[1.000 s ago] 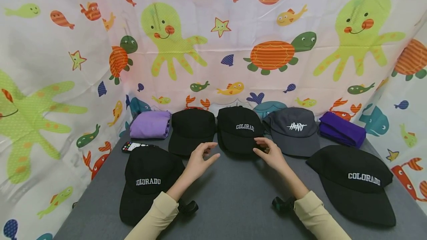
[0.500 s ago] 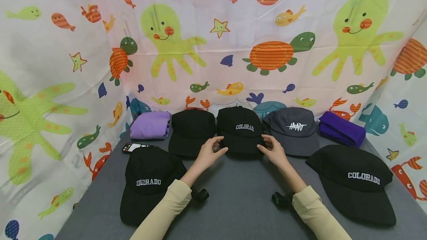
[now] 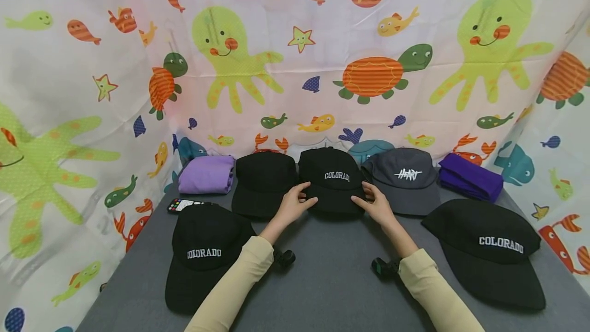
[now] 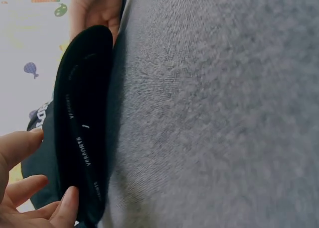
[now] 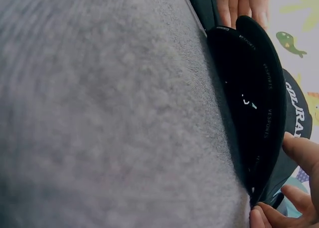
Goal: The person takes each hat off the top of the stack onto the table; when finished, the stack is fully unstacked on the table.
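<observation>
In the head view, a black baseball cap [image 3: 334, 173] lettered COLORADO stands in the middle of the back row, brim forward. My left hand [image 3: 292, 206] holds the left end of its brim, the lower fingertips [image 4: 69, 208] curled at the brim's corner and the thumb raised beside the crown. On the opposite side my right hand [image 3: 378, 206] pinches the brim's right end; the right wrist view has one fingertip [image 5: 294, 144] against its upper edge and others at the lower corner. Both wrist views show the brim's dark underside [image 4: 84, 123], with small white print.
Beside it stand a plain black cap [image 3: 265, 181] and a grey cap [image 3: 403, 181]. Folded lilac cloth [image 3: 206, 174] and purple cloth [image 3: 471, 177] flank the row. Two more black caps [image 3: 203, 275] [image 3: 498, 265] lie nearer, with a remote control [image 3: 182, 205] behind the left one.
Both hands have moved inward and forward to the sides of the middle COLORADO cap's brim; the left travelled farther, rightward. The caps have stayed in place.
</observation>
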`<state>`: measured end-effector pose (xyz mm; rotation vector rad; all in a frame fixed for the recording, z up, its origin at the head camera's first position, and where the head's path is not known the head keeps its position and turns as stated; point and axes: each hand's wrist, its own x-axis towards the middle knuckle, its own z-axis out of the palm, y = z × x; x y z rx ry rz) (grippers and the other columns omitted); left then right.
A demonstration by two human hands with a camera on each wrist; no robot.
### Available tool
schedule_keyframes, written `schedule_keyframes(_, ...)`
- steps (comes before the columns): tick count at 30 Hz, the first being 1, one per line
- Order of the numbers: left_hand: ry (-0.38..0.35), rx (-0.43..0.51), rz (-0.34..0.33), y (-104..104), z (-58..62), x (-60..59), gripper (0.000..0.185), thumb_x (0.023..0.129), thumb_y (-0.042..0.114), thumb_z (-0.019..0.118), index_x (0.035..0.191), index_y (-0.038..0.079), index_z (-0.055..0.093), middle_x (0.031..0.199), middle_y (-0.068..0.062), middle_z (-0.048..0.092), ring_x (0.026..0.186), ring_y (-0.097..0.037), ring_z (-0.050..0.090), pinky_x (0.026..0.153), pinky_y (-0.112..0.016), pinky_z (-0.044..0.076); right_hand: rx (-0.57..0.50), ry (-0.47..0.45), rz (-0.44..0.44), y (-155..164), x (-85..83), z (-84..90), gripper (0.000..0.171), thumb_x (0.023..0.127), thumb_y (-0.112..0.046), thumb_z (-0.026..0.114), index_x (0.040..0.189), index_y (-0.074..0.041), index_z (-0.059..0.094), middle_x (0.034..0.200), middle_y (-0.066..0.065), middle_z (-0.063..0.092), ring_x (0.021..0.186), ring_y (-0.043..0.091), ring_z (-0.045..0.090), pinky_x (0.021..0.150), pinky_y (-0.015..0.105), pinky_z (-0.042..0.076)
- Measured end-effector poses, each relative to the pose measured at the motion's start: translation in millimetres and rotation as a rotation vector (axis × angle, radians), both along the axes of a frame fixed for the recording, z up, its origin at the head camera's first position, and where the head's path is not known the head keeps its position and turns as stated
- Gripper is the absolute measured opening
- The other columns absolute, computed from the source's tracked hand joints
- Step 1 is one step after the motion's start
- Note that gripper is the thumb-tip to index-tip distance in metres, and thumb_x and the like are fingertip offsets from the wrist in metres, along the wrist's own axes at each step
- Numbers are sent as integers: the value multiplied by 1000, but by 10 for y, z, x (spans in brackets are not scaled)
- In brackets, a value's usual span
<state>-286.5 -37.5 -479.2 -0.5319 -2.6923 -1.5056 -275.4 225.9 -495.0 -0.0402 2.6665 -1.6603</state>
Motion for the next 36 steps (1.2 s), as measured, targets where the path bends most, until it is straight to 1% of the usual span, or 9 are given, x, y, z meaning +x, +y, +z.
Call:
schedule_keyframes(4,-28,9,26,20,-58,-41,56,87,23,66,136,5,46,128,-19,50,105,-30,56,84,-39,50,-61,-16,19,-25,-3,16,77,86,-31,66,146,-8,25,144,25,28,129,40,32,102,52,32)
schedule_keyframes(6,-32,21,38,30,-74,-49,58,86,22,68,136,4,46,127,-19,50,104,-31,57,83,-40,50,-100,-46,24,-64,39,110,78,86,-27,66,147,-7,22,145,27,25,130,41,28,103,54,30)
schedule_keyframes(10,-36,47,52,37,-79,-50,61,84,21,69,137,3,44,125,-21,51,102,-32,58,81,-39,51,-136,-91,20,-68,33,152,81,86,-25,67,148,-8,19,146,27,22,133,41,25,104,54,28)
schedule_keyframes(14,-47,48,64,40,-69,-49,65,83,21,70,139,3,42,120,-22,53,99,-31,61,80,-38,52,-158,-117,15,-29,-29,91,81,85,-26,68,149,-12,20,147,24,22,133,39,25,105,53,29)
schedule_keyframes(22,-19,25,71,35,-24,2,66,83,18,70,139,0,40,118,-21,55,89,-27,64,73,-33,53,-194,-116,9,-3,16,73,81,84,-20,69,148,-11,22,142,24,31,128,38,33,102,51,32)
schedule_keyframes(26,-5,16,68,14,9,49,67,84,17,69,140,-1,38,118,-22,55,88,-27,64,73,-34,52,-194,-124,11,10,56,76,80,85,-20,68,148,-10,21,141,25,32,125,38,38,101,49,35)
schedule_keyframes(30,0,38,71,-21,35,84,64,86,16,67,140,-1,37,123,-23,53,93,-28,63,77,-35,52,-140,-100,11,34,100,81,78,85,-21,68,147,-8,23,138,25,36,121,38,43,96,44,41)
schedule_keyframes(33,19,50,82,-55,43,90,63,86,16,66,139,-1,38,124,-23,54,95,-28,62,79,-34,52,-105,-62,19,53,129,92,78,85,-21,68,147,-7,23,133,25,39,116,37,46,88,34,46)
schedule_keyframes(36,31,54,93,-93,50,92,64,85,17,68,140,1,38,120,-19,56,91,-24,60,76,-31,52,-99,-31,35,64,155,117,78,85,-20,68,147,-5,22,129,25,41,112,35,49,81,24,47)
